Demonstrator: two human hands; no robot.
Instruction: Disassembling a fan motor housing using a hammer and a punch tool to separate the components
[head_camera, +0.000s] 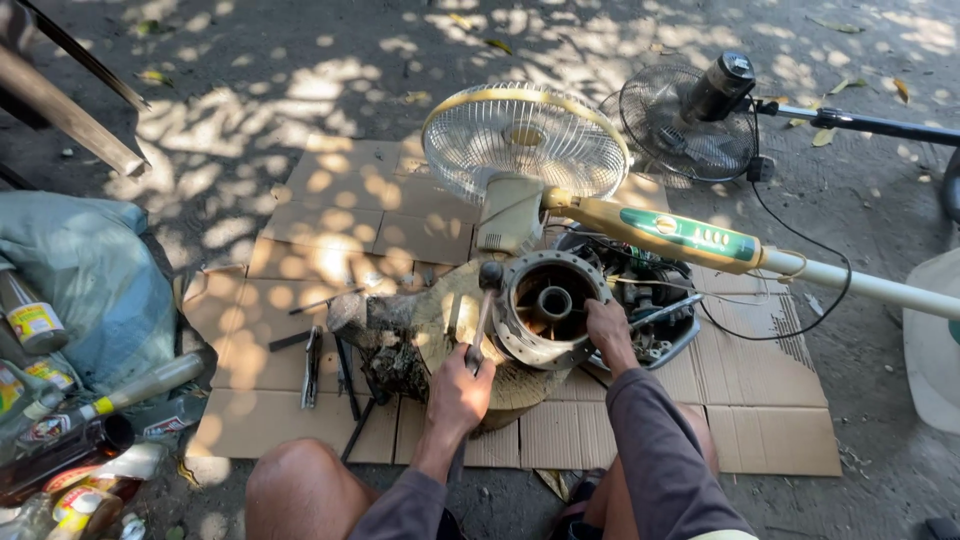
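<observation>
Dead centre of the frame, the round metal motor housing (548, 305) sits on a wood stump (440, 335) over flattened cardboard (350, 215). It looks heavy, rigid cast metal, so I'd take it by the rim. That's where the right hand (607, 330) clamps, while the left hand (460, 392) is closed around a hammer (483, 312) handle. Far left, bottles (35, 325) with yellow-and-red labels lie beside a blue-grey sack (90, 270). The cream fan (525, 140) stand's green control panel (690, 235) sits right of centre.
</observation>
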